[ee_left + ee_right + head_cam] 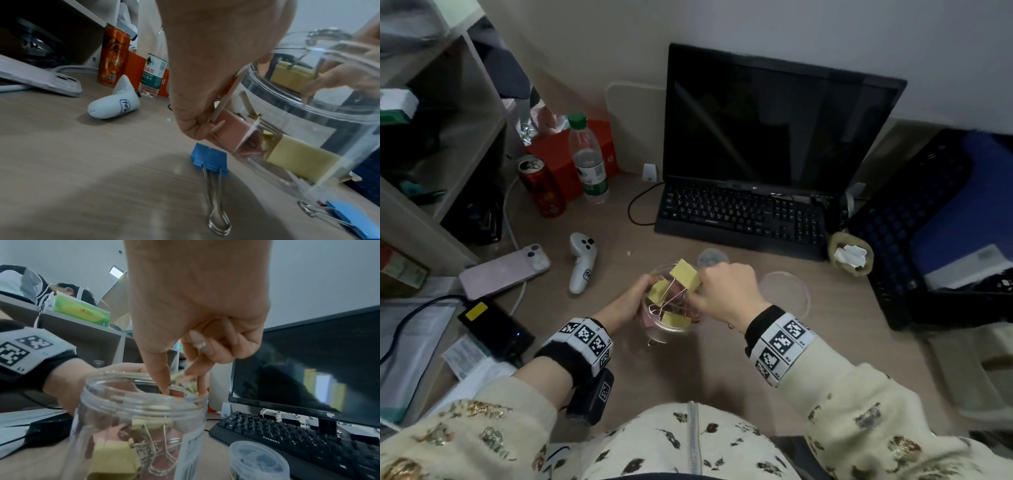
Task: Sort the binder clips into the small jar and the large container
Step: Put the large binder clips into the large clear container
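Note:
A large clear container (pixel 671 329) stands tilted on the desk, and my left hand (pixel 645 291) grips its left wall. Inside lie several yellow and pink binder clips (pixel 304 155). My right hand (pixel 698 291) is at the container's mouth and pinches a yellow binder clip (pixel 685 274) that sticks up over the rim; the right wrist view shows thumb and finger reaching into the mouth (pixel 184 386). The small jar (pixel 257 459), holding dark clips, stands open behind and to the right (pixel 712 257). Two blue binder clips (pixel 209 160) (pixel 353 216) lie on the desk by the container's base.
A round clear lid (pixel 784 294) lies right of my right hand. A keyboard (pixel 743 216) and monitor (pixel 774 120) stand behind. To the left are a white controller (pixel 582 263), a phone (pixel 505 270), a red can (pixel 541 186) and a bottle (pixel 589 161). A black crate (pixel 928 222) stands right.

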`<state>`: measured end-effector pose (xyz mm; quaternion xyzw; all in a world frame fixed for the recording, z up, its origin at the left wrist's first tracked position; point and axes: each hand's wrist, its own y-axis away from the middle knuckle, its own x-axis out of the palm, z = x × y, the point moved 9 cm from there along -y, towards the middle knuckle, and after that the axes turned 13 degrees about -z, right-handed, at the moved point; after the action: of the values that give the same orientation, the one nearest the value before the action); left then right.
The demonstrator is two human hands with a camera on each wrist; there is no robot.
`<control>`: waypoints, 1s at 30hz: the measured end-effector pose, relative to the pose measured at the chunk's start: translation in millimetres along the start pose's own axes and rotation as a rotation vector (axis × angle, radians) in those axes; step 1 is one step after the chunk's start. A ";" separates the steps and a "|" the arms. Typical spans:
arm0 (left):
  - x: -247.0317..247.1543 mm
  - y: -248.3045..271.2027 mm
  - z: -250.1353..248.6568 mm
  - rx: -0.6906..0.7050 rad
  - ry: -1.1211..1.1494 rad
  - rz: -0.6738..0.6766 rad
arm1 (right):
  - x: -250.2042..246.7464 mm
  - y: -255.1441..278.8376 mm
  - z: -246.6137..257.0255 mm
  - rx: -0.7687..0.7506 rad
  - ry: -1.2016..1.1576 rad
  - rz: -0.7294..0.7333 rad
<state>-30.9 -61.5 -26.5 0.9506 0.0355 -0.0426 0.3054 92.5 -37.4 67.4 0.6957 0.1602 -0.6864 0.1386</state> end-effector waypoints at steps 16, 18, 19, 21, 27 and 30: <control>11.2 -2.7 -15.6 0.136 -0.187 -0.043 | 3.4 6.8 -6.1 0.035 0.051 0.065; 13.1 -1.4 -18.8 0.136 -0.177 -0.046 | 9.2 8.2 0.0 0.009 0.069 0.105; 13.7 -0.4 -20.1 0.132 -0.167 -0.044 | 12.7 8.5 1.1 0.011 0.076 0.126; 15.8 0.9 -21.7 0.126 -0.148 -0.035 | 19.3 8.7 0.3 0.022 0.099 0.156; 12.9 -2.8 -17.5 0.108 -0.156 -0.069 | 18.1 1.4 -2.1 0.020 0.066 0.108; 11.7 -2.7 -16.6 0.096 -0.151 -0.083 | 24.4 -1.2 5.3 -0.038 0.049 0.086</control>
<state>-18.5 -49.1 -15.9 0.9560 0.0496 -0.1286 0.2590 87.3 -37.7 42.9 0.7160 0.1464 -0.6592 0.1771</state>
